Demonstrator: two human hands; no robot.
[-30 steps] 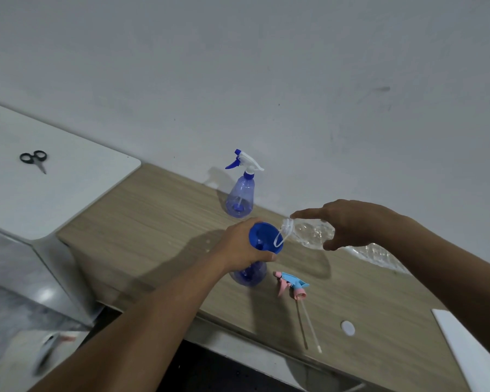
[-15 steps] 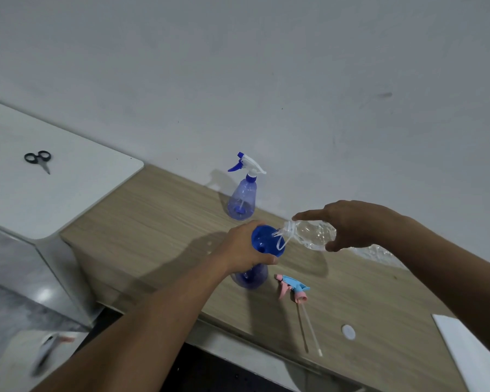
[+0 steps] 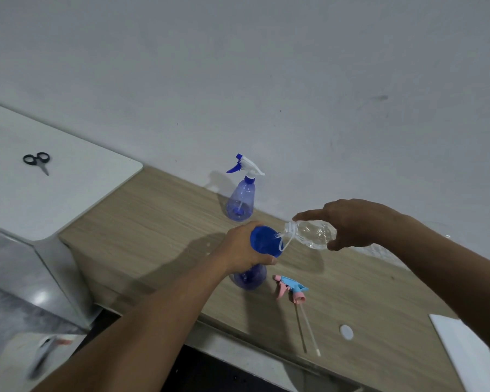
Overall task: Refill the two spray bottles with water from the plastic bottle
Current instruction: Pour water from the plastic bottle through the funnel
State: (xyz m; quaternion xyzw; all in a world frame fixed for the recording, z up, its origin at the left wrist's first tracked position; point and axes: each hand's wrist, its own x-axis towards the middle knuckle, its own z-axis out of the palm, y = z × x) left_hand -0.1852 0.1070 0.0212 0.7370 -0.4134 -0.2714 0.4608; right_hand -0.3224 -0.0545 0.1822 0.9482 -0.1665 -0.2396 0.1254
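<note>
Right, the plastic bottle [image 3: 311, 234] is tipped almost flat, mouth over the blue funnel [image 3: 262, 239] so water runs into the open spray bottle [image 3: 249, 278] at centre. My right hand [image 3: 354, 222] wraps it from three o'clock, forefinger stretched along the top. My left hand [image 3: 245, 250] grips the spray bottle's neck under the funnel for steadiness, and the second spray bottle [image 3: 241, 199] stands capped at twelve.

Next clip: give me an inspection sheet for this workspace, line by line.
Surface: light wooden tabletop, set against the wall.
Job's things: clear plastic bottle tilted, mouth at blue plastic funnel atop open blue spray bottle; second blue spray bottle, trigger head fitted, upright near the wall; pink-and-blue trigger head lying on tabletop.
Clutter: black scissors on white side top; white round disc.
Grippers: left hand grips funnel; right hand holds plastic bottle.
Cables: nothing seen.
Surroundings: white wall; white panel at right.
</note>
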